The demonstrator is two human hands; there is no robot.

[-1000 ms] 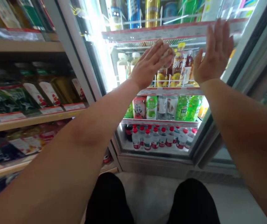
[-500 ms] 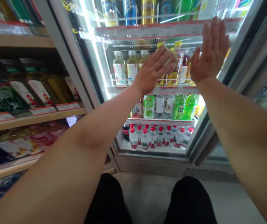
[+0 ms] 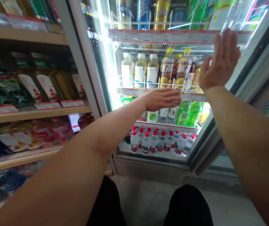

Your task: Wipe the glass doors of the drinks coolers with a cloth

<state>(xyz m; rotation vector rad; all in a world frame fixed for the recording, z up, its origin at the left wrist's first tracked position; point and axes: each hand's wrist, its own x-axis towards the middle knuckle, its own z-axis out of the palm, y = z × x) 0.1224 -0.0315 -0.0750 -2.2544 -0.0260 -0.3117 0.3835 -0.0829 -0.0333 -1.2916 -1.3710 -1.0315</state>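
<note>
My left hand (image 3: 164, 99) lies flat against the glass door of a lit drinks cooler, at the height of the third shelf, with its fingers stretched out to the right. Whether anything is under its palm is hidden. Higher up on the right, my right hand (image 3: 220, 62) rests flat near the door's right side, fingers pointing up. Behind the glass, yellow-capped tea bottles (image 3: 167, 70) stand above my left hand, beside white-capped tea bottles (image 3: 140, 71). Green bottles (image 3: 189, 113) are just below and right of its fingertips.
Red-capped water bottles (image 3: 155, 141) fill the cooler's bottom. Cans (image 3: 162, 14) line an upper shelf. To the left, an open wooden shelf (image 3: 31, 116) holds several bottles. A metal door frame (image 3: 245, 103) runs down the right. My knees are near the grey floor (image 3: 144, 197).
My left hand has slid down the glass by about one shelf. A pale crumpled patch by its fingers no longer shows. My right hand stays flat; the view has shifted slightly.
</note>
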